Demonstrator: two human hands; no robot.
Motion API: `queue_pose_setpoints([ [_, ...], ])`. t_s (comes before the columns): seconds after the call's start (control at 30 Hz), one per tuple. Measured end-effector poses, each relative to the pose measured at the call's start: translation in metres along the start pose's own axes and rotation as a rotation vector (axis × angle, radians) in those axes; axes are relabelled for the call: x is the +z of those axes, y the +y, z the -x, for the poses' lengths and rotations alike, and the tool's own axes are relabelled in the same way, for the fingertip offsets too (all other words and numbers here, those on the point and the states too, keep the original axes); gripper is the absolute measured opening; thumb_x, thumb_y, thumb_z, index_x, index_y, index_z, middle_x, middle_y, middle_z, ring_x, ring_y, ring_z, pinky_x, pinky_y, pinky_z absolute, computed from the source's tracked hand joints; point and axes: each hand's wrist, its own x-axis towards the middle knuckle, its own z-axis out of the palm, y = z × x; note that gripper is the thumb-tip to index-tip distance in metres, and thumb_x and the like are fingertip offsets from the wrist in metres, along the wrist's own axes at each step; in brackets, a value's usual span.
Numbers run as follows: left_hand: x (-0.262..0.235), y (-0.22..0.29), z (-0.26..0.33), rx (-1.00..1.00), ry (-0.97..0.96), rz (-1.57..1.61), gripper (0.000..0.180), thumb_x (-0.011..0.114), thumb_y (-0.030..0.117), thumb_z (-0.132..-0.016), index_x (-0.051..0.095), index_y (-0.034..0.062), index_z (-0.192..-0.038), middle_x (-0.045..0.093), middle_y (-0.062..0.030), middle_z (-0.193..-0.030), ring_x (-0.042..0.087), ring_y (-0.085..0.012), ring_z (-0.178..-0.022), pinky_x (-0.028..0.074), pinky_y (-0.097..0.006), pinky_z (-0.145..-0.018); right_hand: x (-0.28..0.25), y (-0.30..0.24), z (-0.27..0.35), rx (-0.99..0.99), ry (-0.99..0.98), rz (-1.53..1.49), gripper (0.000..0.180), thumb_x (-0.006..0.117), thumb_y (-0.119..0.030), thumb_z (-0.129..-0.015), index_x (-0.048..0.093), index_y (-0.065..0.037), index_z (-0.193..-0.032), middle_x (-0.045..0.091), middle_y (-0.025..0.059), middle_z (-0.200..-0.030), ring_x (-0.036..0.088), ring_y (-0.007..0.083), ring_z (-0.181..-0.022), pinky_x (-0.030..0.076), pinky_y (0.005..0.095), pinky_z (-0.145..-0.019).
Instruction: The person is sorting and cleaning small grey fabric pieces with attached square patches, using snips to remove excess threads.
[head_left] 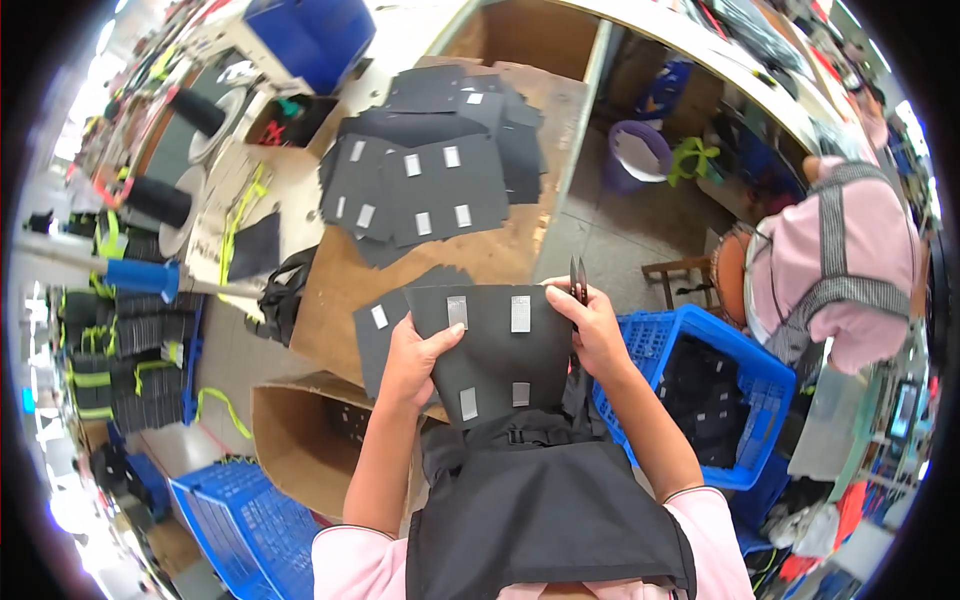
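Between both hands, close to my body, is a flat black panel [505, 365] with silvery-white rectangular patches near its corners. My left hand [412, 362] grips its left edge, thumb on top beside one patch. With thumb and fingers, my right hand [597, 328] pinches the upper right corner. Small dark snips [578, 280] are also held in that hand, their blades pointing up and away from me. Another black panel [375, 335] lies partly under the held one, on the brown board [325, 300]. Farther off on the board is a loose pile of similar patched panels [450, 185].
A blue crate [690, 325] with black pieces stands at my right. To my left are an open cardboard box [285, 440] and another blue crate [250, 530]. Thread cones [160, 200] stand at far left. A person in pink [835, 260] sits at right, near a purple bin [635, 155].
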Motion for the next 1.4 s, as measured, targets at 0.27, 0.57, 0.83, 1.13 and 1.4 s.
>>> queue_pose_setpoints([
  [0.27,-0.059,-0.008,0.012,0.045,0.239,0.098,0.044,0.071,0.005,-0.073,0.051,-0.0010,-0.111,0.060,-0.0110,-0.103,0.060,-0.0194,-0.090,0.049,-0.032,-0.081,0.038,0.047,0.003,0.071,-0.001,0.247,0.015,0.068,-0.010,-0.078,0.058,-0.005,-0.088,0.046,-0.0082,-0.063,0.039,0.0005,-0.053,0.029,0.0179,-0.046],
  [0.57,-0.150,-0.075,-0.012,0.039,0.470,-0.395,0.076,0.067,0.003,-0.073,0.025,0.0005,-0.136,0.047,-0.0188,-0.122,0.051,-0.0233,-0.108,0.045,-0.033,-0.088,0.012,0.105,-0.051,0.184,-0.017,0.485,0.026,0.060,-0.011,-0.084,0.059,0.003,-0.105,0.062,0.0040,-0.075,0.049,0.0077,-0.045,0.040,0.0240,-0.043],
  [0.83,-0.115,-0.039,-0.027,0.120,0.714,-1.071,0.069,0.067,0.005,-0.072,0.034,0.0038,-0.132,0.048,-0.0164,-0.119,0.049,-0.0307,-0.110,0.041,-0.039,-0.093,0.013,0.121,-0.063,0.149,0.078,0.652,0.021,0.065,-0.002,-0.077,0.059,-0.001,-0.098,0.060,0.0006,-0.080,0.052,0.0061,-0.061,0.043,0.0222,-0.049],
  [1.13,-0.054,0.043,-0.196,0.760,0.606,-1.480,0.067,0.075,0.021,-0.068,0.043,0.0039,-0.125,0.044,-0.0098,-0.118,0.044,-0.0279,-0.109,0.039,-0.041,-0.088,0.005,0.091,-0.102,-0.128,0.263,0.556,0.015,0.057,-0.011,-0.087,0.059,-0.001,-0.099,0.056,-0.0004,-0.078,0.052,0.0059,-0.072,0.043,0.0219,-0.059],
  [1.4,-0.049,0.038,-0.260,0.517,0.559,-1.127,0.080,0.077,0.009,-0.064,0.032,0.0094,-0.130,0.045,-0.0170,-0.125,0.046,-0.0335,-0.115,0.041,-0.041,-0.092,0.004,0.041,-0.206,-0.141,0.373,0.466,0.037,0.066,-0.011,-0.080,0.051,0.000,-0.112,0.052,-0.0004,-0.077,0.047,0.0070,-0.056,0.037,0.0220,-0.042],
])
